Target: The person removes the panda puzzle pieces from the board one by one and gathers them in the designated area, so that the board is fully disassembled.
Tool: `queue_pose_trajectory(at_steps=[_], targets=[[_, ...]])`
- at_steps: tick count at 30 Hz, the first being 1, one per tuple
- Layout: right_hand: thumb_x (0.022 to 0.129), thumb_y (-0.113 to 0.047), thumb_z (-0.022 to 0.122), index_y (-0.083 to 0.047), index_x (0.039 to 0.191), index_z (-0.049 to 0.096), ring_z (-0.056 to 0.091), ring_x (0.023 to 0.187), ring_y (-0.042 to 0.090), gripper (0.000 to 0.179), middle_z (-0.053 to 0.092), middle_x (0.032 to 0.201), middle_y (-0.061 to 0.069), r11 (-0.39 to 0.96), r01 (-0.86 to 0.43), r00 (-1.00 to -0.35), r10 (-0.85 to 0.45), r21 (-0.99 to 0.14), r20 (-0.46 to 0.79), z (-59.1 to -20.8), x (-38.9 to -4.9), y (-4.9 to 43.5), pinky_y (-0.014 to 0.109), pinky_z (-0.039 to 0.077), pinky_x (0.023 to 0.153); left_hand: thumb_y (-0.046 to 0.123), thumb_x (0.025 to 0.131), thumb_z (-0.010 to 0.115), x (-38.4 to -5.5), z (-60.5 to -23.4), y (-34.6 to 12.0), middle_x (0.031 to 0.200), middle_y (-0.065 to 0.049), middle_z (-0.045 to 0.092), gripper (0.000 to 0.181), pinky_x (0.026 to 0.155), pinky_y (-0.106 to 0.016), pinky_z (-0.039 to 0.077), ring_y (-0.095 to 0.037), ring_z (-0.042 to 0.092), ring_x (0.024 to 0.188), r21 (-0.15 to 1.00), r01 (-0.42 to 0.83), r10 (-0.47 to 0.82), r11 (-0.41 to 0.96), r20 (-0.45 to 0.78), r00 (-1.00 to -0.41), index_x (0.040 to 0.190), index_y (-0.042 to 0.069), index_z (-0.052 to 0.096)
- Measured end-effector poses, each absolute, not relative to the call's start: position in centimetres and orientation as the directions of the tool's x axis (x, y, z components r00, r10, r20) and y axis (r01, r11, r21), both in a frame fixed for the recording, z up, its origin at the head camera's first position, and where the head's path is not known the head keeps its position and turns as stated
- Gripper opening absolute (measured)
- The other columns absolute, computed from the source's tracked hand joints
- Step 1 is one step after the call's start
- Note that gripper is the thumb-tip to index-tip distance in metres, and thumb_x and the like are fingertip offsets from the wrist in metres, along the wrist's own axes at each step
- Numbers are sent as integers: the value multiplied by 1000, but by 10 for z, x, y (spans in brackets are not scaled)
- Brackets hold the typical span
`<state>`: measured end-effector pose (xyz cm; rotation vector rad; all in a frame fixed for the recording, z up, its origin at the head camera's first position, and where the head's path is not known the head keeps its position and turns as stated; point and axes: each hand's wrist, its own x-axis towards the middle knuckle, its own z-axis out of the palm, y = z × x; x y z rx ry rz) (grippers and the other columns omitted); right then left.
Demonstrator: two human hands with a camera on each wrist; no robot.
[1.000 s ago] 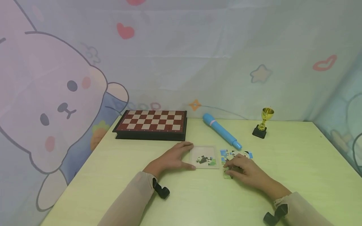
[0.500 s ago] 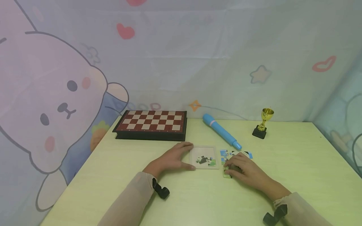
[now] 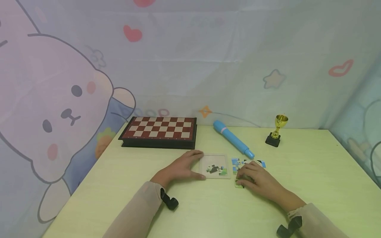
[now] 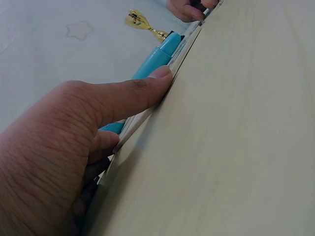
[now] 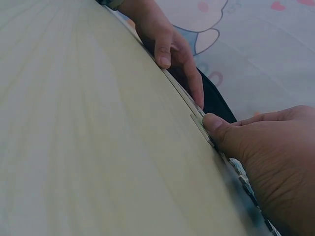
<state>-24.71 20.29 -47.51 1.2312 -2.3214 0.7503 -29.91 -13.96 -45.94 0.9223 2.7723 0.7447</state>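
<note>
In the head view a shallow, pale puzzle tray (image 3: 215,159) lies flat on the table with a few panda-picture pieces (image 3: 217,169) in its lower part. My left hand (image 3: 184,168) holds the tray's left side, thumb at the near edge and fingers at the far corner. To the tray's right, my right hand (image 3: 258,180) bends over a green puzzle piece (image 3: 239,184) low on the table, its thumb and fingers at the piece; the fingers partly hide it. Beyond that hand lie more puzzle pieces (image 3: 235,162), partly covered by it. The right wrist view shows the thumb (image 5: 214,121) on the piece's edge.
A red-and-white chessboard box (image 3: 159,132) stands at the back left. Behind the tray lies a blue microphone-shaped stick (image 3: 233,138), slanting toward the pieces. A small gold trophy cup (image 3: 276,129) on a black base stands at the back right, before a cartoon-printed cloth backdrop (image 3: 190,66).
The right hand has shifted very slightly over the green piece, and less of that piece shows beneath its fingers. The left hand and the tray stay where they were.
</note>
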Motion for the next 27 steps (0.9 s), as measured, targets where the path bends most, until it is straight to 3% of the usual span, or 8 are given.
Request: queue_pose_trajectory(at_steps=[10,14,18,21,27], targets=[[90,-8,75,-23,103,69,55,95,8,20,63,104,-12,409,-848,-528,-585,-338,615,-478,-253,191,21,45,79,65,78,75,-300,-459,-139,160,4,33,98,118,-43,29,-19,28,148,490,528,590,693,35,-807,156,17,40],[94,-15,73,-18,109,70,58,99,8,16,64,109,-10,417,-840,-542,-607,-347,582,-477,-264,169,24,50,83,66,78,75,-300,-461,-141,160,5,33,98,117,-42,29,-18,28,147,490,525,589,695,29,-807,156,17,40],[95,-23,73,-12,117,70,59,110,11,26,65,116,-4,431,-836,-548,-644,-339,533,-470,-281,145,33,51,93,68,79,73,-299,-461,-143,160,6,32,98,117,-43,30,-17,28,147,495,523,590,694,25,-807,156,18,39],[96,-31,71,-12,123,69,57,113,11,33,65,118,-4,469,-808,-588,-671,-357,451,-465,-289,134,36,50,96,70,79,71,-299,-460,-143,160,8,32,99,117,-43,31,-16,28,147,501,520,592,691,21,-806,157,19,38],[94,-35,73,-11,116,70,55,107,15,33,64,114,-2,509,-782,-620,-692,-359,371,-465,-296,126,37,49,93,70,79,72,-299,-460,-141,160,7,31,100,117,-42,30,-16,27,148,501,521,592,691,21,-806,157,19,38]])
